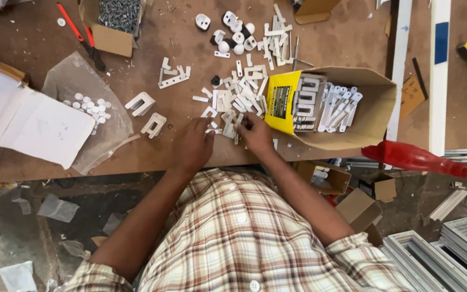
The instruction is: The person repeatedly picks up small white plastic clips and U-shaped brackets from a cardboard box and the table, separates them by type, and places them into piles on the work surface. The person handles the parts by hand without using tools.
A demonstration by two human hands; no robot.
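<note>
- Left hand (pixel 194 145) resting palm-down at the near edge of the brown fibreboard worktable (pixel 39 32), fingertips at the pile of small white plastic fittings (pixel 239 97); fingers curled, closing on one or two white pieces, exact hold hard to make out.
- Right hand (pixel 256 134) just beside, at 3 o'clock of the left; fingers pinching a small white bracket (pixel 229 127) from the pile's near edge. Thumb side hidden under the knuckles, so the grip reads as narrow, on that piece.
- Pile spreading from the hands toward 12 o'clock; individual shapes too small to sort.
- Open cardboard box with a yellow end flap (pixel 371 108) lying on its side at 2 o'clock of the right hand, holding white slotted plastic strips (pixel 336 105); rear part of the inside in shadow.
- Cluster of round white and black caps (pixel 233 35) at 12 o'clock, well apart from the hands.
- Clear plastic bag with small white discs (pixel 90 108) at 10 o'clock of the left hand; partly covered by a white folded carton (pixel 33 127), cut off at the left edge.
- Small cardboard box of grey screws (pixel 117 19) at 11 o'clock, cropped by the top edge.
- Red-handled pliers (pixel 79 32) beside it, jaws blurred.
- Red plastic bottle-shaped object (pixel 414 158) at 3 o'clock, overhanging the table edge; kind unclear.
- Checked shirt (pixel 239 232) filling the lower centre, hiding the floor beneath.
</note>
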